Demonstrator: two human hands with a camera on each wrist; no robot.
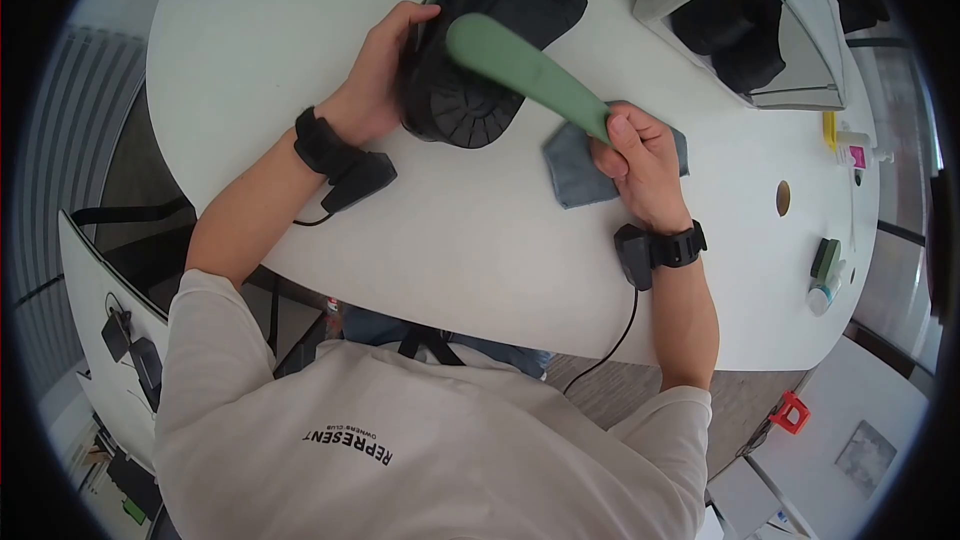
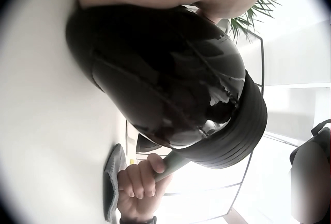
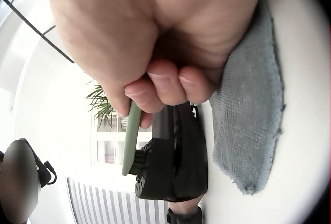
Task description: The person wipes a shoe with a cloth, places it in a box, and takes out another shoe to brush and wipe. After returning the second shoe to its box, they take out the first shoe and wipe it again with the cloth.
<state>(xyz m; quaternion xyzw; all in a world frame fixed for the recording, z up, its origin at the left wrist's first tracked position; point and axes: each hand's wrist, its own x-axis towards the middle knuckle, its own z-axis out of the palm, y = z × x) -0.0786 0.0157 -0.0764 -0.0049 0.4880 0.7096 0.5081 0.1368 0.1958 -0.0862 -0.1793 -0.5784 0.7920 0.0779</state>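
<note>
A black shoe [image 1: 470, 105] with a chunky ridged sole lies on its side, and its upper looks glossy in the left wrist view. My left hand [image 1: 375, 80] grips it from the left, with the other fingers hidden behind it. In my right hand [image 1: 645, 165] is the handle end of a green brush [image 1: 530, 70]. The right wrist view shows its short dark bristles [image 3: 137, 163] right at the sole. Under the right hand a grey-blue cloth [image 1: 575, 175] lies flat on the table.
A pale fabric box [image 1: 800, 50] holding dark items stands at the back right of the white table [image 1: 450, 230]. Small bottles [image 1: 853, 153] and a dark green block [image 1: 826, 258] sit near the right edge. A round hole [image 1: 783, 198] is cut in the tabletop.
</note>
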